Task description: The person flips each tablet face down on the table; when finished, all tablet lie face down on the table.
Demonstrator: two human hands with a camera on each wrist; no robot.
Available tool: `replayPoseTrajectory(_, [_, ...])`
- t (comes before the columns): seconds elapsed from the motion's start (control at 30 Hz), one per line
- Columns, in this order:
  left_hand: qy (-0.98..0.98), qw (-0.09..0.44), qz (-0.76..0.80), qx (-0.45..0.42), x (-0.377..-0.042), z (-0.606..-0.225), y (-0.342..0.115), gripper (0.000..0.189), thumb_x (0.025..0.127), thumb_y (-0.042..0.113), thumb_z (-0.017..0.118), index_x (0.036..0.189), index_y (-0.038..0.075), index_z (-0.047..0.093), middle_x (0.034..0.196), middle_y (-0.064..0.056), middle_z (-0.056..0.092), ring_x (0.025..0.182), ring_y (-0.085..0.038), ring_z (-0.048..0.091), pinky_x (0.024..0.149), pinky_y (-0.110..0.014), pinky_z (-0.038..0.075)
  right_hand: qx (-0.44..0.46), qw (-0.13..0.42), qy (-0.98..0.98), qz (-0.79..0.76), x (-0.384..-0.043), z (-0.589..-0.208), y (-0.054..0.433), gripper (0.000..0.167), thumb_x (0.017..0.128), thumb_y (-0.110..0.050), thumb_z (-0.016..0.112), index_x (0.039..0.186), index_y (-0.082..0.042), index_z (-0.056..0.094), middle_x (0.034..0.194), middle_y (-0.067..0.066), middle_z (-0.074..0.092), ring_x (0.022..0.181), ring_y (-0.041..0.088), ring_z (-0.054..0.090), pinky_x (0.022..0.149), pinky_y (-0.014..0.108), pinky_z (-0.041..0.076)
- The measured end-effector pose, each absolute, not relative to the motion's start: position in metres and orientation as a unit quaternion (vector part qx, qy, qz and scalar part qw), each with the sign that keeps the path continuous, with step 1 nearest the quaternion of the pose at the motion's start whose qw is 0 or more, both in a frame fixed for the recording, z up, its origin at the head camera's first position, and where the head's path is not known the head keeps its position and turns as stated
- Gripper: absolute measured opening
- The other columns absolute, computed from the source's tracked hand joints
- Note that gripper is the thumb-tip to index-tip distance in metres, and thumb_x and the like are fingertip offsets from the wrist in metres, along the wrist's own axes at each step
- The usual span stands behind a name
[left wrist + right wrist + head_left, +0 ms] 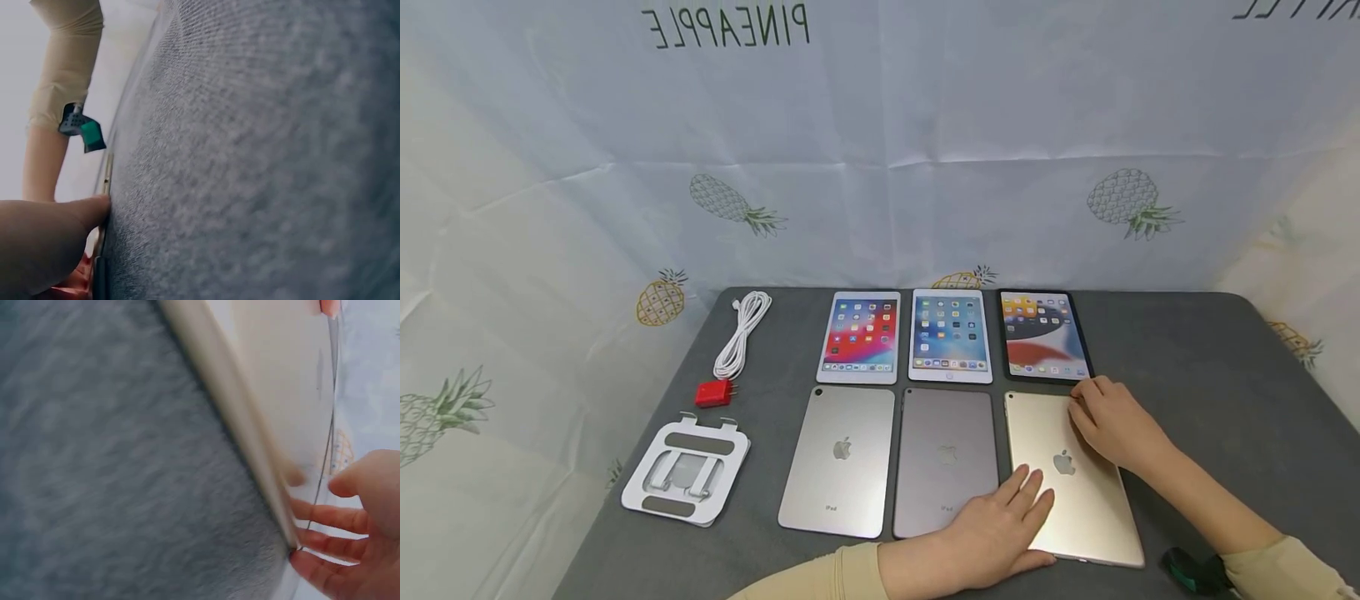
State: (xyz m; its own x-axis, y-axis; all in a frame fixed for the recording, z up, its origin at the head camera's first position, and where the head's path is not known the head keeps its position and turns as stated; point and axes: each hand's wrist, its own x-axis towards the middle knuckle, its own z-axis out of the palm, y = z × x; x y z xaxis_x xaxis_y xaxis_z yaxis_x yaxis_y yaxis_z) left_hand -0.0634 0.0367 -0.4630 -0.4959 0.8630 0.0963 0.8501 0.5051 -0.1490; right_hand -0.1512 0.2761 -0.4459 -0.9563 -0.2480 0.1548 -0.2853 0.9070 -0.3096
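Observation:
A gold tablet [1078, 508] lies face down on the grey cloth-covered table, its logo side up. My left hand [996, 529] rests with extended fingers over its near left corner; the thumb [94, 211] touches the near edge. At the far right corner, the fingers of my right hand [1116, 421] touch the tablet's edge, and in the right wrist view the thumb [347, 481] stands apart from it. Beside it lie a dark grey tablet [947, 454], partly behind the left hand, and a silver tablet [842, 458], both backs up.
Behind them, two white-framed tablets [860, 337] [950, 337] and a black-framed tablet [1045, 333] show lit screens. At left are a coiled white cable [742, 333], a red charger plug [714, 392] and a folded white stand [687, 469]. A pineapple-print curtain [880, 125] hangs behind.

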Motion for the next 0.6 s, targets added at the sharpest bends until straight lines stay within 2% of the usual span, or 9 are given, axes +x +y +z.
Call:
replayPoseTrajectory(0.17, [-0.859, 0.059, 0.017, -0.508, -0.067, -0.46, 0.033, 0.065, 0.098, 0.057, 0.044, 0.144, 0.01, 0.047, 0.147, -0.013, 0.044, 0.137, -0.027, 0.038, 0.098, -0.022, 0.044, 0.143, 0.063, -0.976, 0.153, -0.153, -0.445, 0.268, 0.024, 0.093, -0.014, 0.059, 0.105, 0.006, 0.062, 0.104, 0.024, 0.058, 0.099, 0.043, 0.051, 0.081, 0.059, 0.046])
replayPoseTrajectory(0.27, [-0.854, -0.009, -0.028, -0.52, -0.072, -0.455, 0.03, 0.067, 0.098, 0.055, 0.046, 0.148, 0.01, 0.042, 0.151, -0.012, 0.038, 0.141, -0.026, 0.031, 0.103, -0.021, 0.038, 0.155, 0.079, -0.971, 0.163, -0.155, -0.445, 0.261, 0.024, 0.091, -0.014, 0.062, 0.106, 0.005, 0.062, 0.108, 0.024, 0.057, 0.103, 0.044, 0.048, 0.083, 0.061, 0.045])
replayPoseTrajectory(0.4, [-0.841, -0.11, -0.13, -0.514, -0.082, -0.448, 0.023, 0.069, 0.099, 0.05, 0.046, 0.153, 0.01, 0.03, 0.158, -0.007, 0.027, 0.146, -0.015, 0.018, 0.111, -0.019, 0.023, 0.173, 0.088, -0.959, 0.207, -0.159, -0.444, 0.248, 0.03, 0.089, -0.013, 0.065, 0.113, 0.004, 0.06, 0.118, 0.026, 0.055, 0.112, 0.045, 0.044, 0.088, 0.064, 0.041])
replayPoseTrajectory(0.47, [-0.836, -0.122, -0.176, -0.506, -0.087, -0.445, 0.018, 0.069, 0.1, 0.047, 0.047, 0.154, 0.008, 0.028, 0.159, -0.007, 0.025, 0.146, -0.012, 0.016, 0.112, -0.019, 0.018, 0.186, 0.088, -0.95, 0.237, -0.163, -0.441, 0.24, 0.033, 0.089, -0.012, 0.066, 0.117, 0.004, 0.059, 0.123, 0.027, 0.053, 0.116, 0.046, 0.042, 0.092, 0.065, 0.038])
replayPoseTrajectory(0.6, [-0.831, -0.117, -0.254, -0.481, -0.098, -0.44, 0.003, 0.067, 0.101, 0.042, 0.049, 0.153, 0.006, 0.028, 0.158, -0.007, 0.028, 0.145, -0.01, 0.018, 0.112, -0.021, 0.021, 0.204, 0.067, -0.932, 0.29, -0.169, -0.436, 0.223, 0.04, 0.092, -0.014, 0.064, 0.125, 0.005, 0.055, 0.131, 0.028, 0.05, 0.123, 0.047, 0.04, 0.097, 0.067, 0.032])
